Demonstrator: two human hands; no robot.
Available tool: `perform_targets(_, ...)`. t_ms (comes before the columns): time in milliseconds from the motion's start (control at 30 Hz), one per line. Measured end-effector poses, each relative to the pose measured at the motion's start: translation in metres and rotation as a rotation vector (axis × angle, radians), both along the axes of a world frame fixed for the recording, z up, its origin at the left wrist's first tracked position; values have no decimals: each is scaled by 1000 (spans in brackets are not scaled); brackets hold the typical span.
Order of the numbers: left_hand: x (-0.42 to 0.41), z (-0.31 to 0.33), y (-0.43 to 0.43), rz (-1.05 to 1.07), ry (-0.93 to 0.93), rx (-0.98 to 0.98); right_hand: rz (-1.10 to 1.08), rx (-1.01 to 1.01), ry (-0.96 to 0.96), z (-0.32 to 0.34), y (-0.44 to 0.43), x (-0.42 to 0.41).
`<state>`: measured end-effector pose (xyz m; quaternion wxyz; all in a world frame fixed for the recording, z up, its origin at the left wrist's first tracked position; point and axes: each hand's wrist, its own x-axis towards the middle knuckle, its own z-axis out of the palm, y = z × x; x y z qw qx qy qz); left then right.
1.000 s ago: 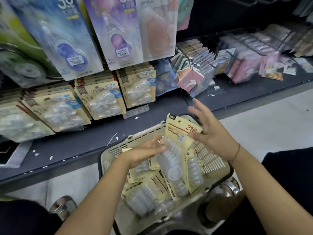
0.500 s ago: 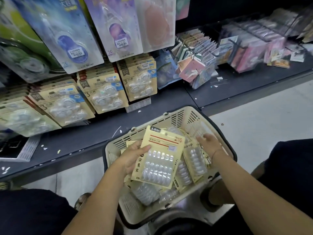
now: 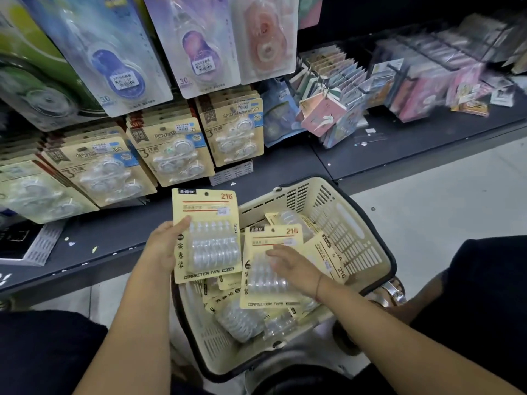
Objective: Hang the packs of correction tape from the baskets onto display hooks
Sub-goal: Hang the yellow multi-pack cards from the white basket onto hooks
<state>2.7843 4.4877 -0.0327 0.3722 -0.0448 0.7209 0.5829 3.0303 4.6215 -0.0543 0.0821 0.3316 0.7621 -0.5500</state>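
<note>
A cream plastic basket (image 3: 350, 223) sits low in front of me and holds several yellow-carded packs of correction tape. My left hand (image 3: 164, 245) grips one pack (image 3: 208, 235) by its left edge, upright above the basket's left rim, thumb on the card's front. My right hand (image 3: 293, 266) lies over a second pack (image 3: 271, 269) on top of the pile, fingers spread across its clear blister; the grip underneath is hidden. More packs (image 3: 242, 317) lie loose beneath. Rows of hanging three-piece correction tape packs (image 3: 174, 149) fill the display hooks above the shelf.
A dark shelf ledge (image 3: 114, 232) runs between the basket and the hanging goods. Large single tape packs (image 3: 196, 47) hang higher up. Small card booklets (image 3: 328, 109) and pink packets (image 3: 422, 92) stand at right. Pale floor (image 3: 442, 201) lies right of the basket.
My left hand has lifted its pack up and left, out over the basket's rim. My right hand has moved from the basket's right side onto a second pack on the pile.
</note>
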Motion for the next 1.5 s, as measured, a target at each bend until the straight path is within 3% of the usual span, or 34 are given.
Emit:
perform_targets(67,-10,-4,-7,33,-12,-7,19,149,35,-13,-11,-5)
perform_targets(233,-16,-17,-23,79,-77,-115,-394,453,-123,-21,-15,-6)
perform_targets(367,-16,-28,-37,44,-123,-56,-818,178,-208,-23,-10,0)
perform_targets(433,-28,-53,-45,73,-120,-38,-883,28,-211,-28,-12,1)
perform_targets(567,-6,-8,-42,136,-60,-46,-735,55,-249,-27,-19,8)
perform_targets(733,2,42,-40,178,45,68,-674,56,42,13,-8,4)
perform_targets(1100,-60,207,-46,241,464,377,-500,247,857,241,49,-84)
perform_targets(1300,-83,291,-52,315,618,550,-431,286,1041,351,64,-150)
perform_targets(1500,-110,324,-78,416,703,634,-319,326,1153,426,41,-212)
